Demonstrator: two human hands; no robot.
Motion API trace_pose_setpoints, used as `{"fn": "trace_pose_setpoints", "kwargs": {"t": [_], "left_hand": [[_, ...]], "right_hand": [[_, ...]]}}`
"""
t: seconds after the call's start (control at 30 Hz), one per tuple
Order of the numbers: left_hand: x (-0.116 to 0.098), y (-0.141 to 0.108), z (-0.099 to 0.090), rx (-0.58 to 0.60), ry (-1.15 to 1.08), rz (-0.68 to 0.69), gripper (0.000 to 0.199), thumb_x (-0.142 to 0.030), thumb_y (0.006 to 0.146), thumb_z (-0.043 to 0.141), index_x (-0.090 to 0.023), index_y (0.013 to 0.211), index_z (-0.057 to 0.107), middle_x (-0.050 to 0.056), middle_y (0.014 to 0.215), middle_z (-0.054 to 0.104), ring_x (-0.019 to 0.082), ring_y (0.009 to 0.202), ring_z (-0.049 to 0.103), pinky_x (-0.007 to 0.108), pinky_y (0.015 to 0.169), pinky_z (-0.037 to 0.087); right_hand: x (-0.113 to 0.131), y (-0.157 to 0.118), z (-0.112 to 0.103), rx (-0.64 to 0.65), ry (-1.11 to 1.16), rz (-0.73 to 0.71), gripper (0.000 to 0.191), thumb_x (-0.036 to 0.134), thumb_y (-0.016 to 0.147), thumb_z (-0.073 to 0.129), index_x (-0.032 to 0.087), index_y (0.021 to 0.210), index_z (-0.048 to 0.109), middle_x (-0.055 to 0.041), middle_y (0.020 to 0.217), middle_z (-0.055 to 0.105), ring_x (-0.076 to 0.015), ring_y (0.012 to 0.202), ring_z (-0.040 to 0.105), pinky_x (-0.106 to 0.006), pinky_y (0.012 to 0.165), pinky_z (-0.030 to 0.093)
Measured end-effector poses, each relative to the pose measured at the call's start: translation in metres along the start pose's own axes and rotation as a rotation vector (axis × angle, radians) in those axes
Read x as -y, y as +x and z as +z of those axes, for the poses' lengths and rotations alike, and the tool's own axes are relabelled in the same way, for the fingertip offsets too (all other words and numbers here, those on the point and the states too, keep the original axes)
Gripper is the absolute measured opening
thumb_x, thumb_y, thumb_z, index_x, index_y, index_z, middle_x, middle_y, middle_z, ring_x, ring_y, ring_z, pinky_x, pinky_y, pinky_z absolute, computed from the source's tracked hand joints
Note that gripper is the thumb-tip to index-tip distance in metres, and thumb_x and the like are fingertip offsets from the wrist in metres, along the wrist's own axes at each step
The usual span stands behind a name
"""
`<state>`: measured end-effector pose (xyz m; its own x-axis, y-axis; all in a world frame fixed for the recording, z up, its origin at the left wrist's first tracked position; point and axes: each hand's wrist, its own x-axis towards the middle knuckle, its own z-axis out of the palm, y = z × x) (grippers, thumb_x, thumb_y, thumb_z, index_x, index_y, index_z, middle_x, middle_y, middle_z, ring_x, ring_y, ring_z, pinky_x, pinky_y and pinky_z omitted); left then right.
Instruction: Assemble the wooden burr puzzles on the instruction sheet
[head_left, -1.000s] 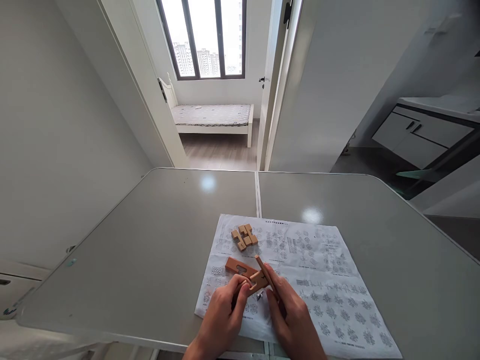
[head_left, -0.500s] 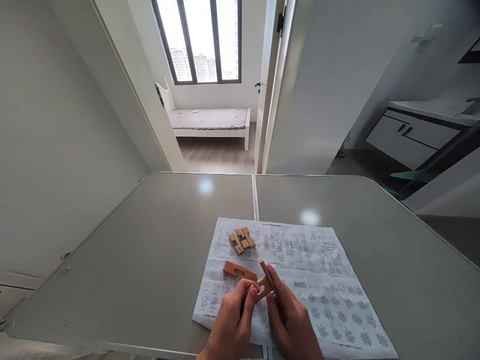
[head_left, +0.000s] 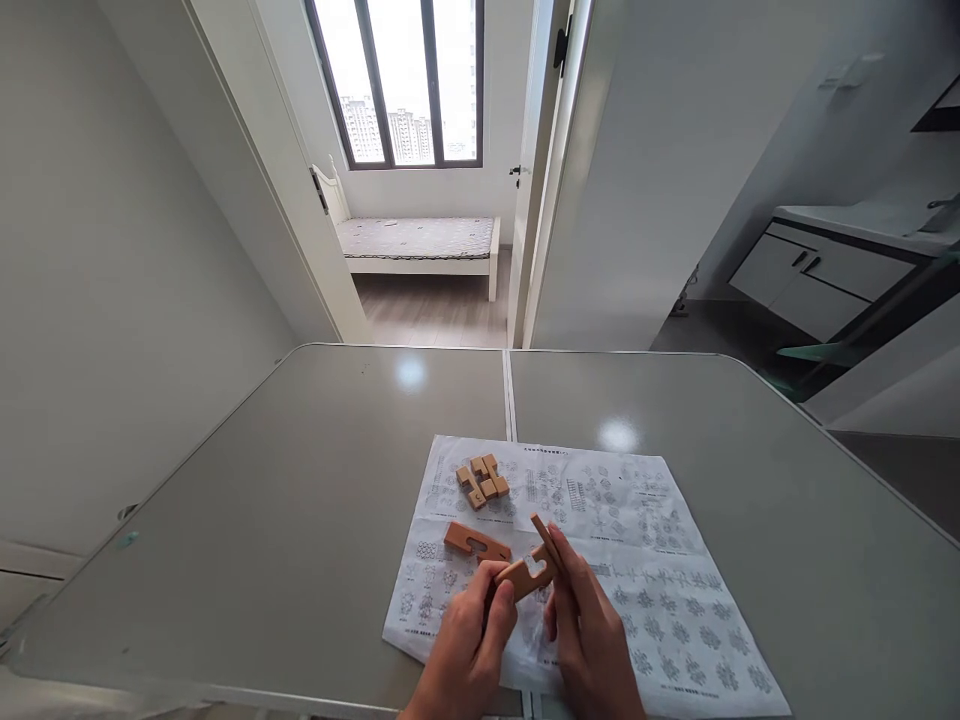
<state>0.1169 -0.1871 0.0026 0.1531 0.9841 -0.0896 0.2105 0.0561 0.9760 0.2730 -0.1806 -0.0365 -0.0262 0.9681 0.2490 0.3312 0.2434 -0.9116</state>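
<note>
My left hand (head_left: 472, 630) pinches the left end of a notched wooden piece (head_left: 522, 580) above the printed sheet (head_left: 660, 520). My right hand (head_left: 592, 625) grips a slim wooden piece (head_left: 545, 537) that stands tilted against the notched one's right end. Just beyond my left hand lies a reddish-brown slotted piece (head_left: 477, 543), with part of another brown piece beneath it near my fingers. Farther back on the sheet, several small light wooden pieces (head_left: 484, 482) lie close together.
The sheet lies on a large grey table (head_left: 300, 520) with a seam down its middle. Past the far edge are an open doorway, a bed (head_left: 420, 240) and a window. A white cabinet (head_left: 817, 270) stands at the right.
Both hands have shifted slightly right with the held pieces. The notched piece shows more of its cut-out between my hands, and the slim piece has moved a little right.
</note>
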Motion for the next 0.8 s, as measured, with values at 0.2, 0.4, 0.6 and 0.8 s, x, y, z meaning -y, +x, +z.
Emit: {"fn": "trace_pose_setpoints", "kwargs": {"t": [0.2,0.4,0.6,0.8], "left_hand": [[0.002,0.0,-0.001,0.05,-0.045,-0.008,0.042,-0.056,0.106,0.035,-0.02,0.097,0.054,-0.006,0.062,0.039,0.012,0.054,0.035,0.024,0.053,0.031],[0.006,0.001,0.0,0.033,-0.054,0.0,0.04,-0.055,0.107,0.035,-0.02,0.097,0.052,-0.007,0.062,0.036,0.012,0.055,0.032,0.024,0.054,0.029],[0.009,0.001,0.0,0.029,-0.066,-0.006,0.039,-0.054,0.107,0.037,-0.02,0.098,0.053,-0.006,0.064,0.035,0.012,0.057,0.032,0.024,0.054,0.029],[0.012,0.001,0.0,0.029,-0.094,-0.004,0.038,-0.052,0.108,0.037,-0.019,0.099,0.054,-0.006,0.068,0.032,0.011,0.058,0.029,0.023,0.054,0.028]], "right_hand": [[0.005,0.0,0.006,-0.035,0.016,-0.003,0.048,0.029,0.107,0.036,0.027,0.152,0.05,-0.0068,0.104,0.07,-0.0121,0.052,0.054,-0.024,0.055,0.056],[0.002,0.0,0.007,-0.034,-0.039,-0.051,0.048,0.029,0.108,0.034,0.029,0.155,0.046,-0.0084,0.113,0.07,-0.0134,0.06,0.061,-0.025,0.063,0.059],[-0.005,-0.002,0.003,0.01,-0.093,-0.075,0.049,0.03,0.109,0.035,0.03,0.157,0.043,-0.0088,0.115,0.069,-0.018,0.086,0.069,-0.026,0.073,0.06],[-0.007,-0.002,0.003,0.014,-0.12,-0.09,0.049,0.03,0.11,0.034,0.03,0.158,0.041,-0.0099,0.123,0.069,-0.0184,0.092,0.073,-0.027,0.076,0.062]]}}
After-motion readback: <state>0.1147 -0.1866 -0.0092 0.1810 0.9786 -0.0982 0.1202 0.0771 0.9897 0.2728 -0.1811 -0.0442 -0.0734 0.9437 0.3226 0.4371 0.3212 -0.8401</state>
